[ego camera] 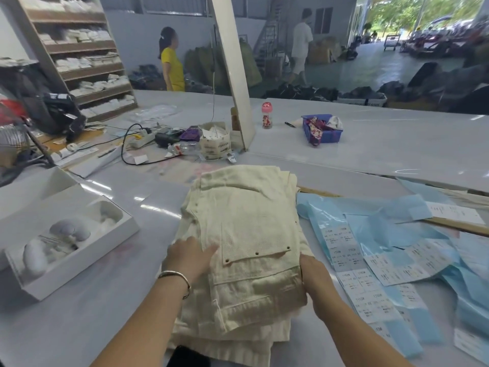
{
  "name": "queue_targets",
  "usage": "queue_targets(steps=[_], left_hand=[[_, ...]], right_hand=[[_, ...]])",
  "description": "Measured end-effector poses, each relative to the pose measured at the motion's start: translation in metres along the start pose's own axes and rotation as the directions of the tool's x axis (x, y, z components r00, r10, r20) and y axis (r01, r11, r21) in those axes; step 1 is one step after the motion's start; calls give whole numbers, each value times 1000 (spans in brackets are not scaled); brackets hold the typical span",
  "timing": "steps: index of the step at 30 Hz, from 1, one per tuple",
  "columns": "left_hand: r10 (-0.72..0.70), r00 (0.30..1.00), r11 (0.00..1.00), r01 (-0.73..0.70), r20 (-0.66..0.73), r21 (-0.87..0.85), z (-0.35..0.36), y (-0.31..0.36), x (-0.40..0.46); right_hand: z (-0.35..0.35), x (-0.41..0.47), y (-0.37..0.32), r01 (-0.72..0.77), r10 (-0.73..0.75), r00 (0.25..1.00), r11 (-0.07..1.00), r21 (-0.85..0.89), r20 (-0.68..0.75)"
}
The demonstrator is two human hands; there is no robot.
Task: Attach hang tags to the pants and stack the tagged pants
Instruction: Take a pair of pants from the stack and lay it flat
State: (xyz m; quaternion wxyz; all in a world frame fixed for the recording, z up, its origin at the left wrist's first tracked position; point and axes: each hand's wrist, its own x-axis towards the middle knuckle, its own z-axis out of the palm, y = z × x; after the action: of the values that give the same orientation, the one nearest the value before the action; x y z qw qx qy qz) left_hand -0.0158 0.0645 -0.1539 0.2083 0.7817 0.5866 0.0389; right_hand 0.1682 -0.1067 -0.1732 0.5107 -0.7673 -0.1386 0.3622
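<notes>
A stack of folded cream pants (243,229) lies on the grey table right in front of me. The top pair shows a back pocket flap with dark snaps. My left hand (189,256) lies on the left side of the top pair, fingers pointing toward the pocket. My right hand (313,276) is at the stack's right edge near the waistband; its fingertips are hidden by the cloth, so I cannot tell how it holds. Sheets of white printed labels on pale blue backing (383,263) are spread on the table to the right of the stack.
An open white box (66,250) with white rounded items sits at the left. A small carton of tags (215,140), a power strip, cables and a white post stand behind the stack. A blue basket (321,128) and a pink-capped bottle (266,115) are farther back. Two people stand beyond the table.
</notes>
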Motion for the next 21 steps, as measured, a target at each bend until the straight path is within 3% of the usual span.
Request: queue_targets(steps=[2, 4, 9, 12, 14, 18, 21], left_hand=[[-117, 990, 985, 125, 75, -116, 14, -13, 10], [-156, 986, 961, 164, 53, -224, 20, -16, 17], [-197, 980, 922, 192, 21, -336, 21, -13, 34], [-191, 980, 913, 159, -49, -376, 17, -15, 52], [-168, 985, 891, 137, -35, -433, 12, -17, 67], [-105, 994, 763, 99, 29, -639, 7, -7, 100], [-237, 971, 585, 130, -15, -801, 7, 6, 123]], right_hand=[[0, -2, -5, -57, 37, 995, 972, 228, 88], [3, 1, -10, -70, 27, 991, 942, 329, 133], [5, 0, -22, 112, -131, 985, 981, 159, 114], [-10, 1, -22, 144, -219, 927, 957, 252, 304], [-17, 2, -16, 135, -206, 900, 970, 204, 385], [-19, 6, 0, 174, -147, 950, 982, -74, 277], [-21, 10, 3, 181, -158, 962, 979, -89, 222]])
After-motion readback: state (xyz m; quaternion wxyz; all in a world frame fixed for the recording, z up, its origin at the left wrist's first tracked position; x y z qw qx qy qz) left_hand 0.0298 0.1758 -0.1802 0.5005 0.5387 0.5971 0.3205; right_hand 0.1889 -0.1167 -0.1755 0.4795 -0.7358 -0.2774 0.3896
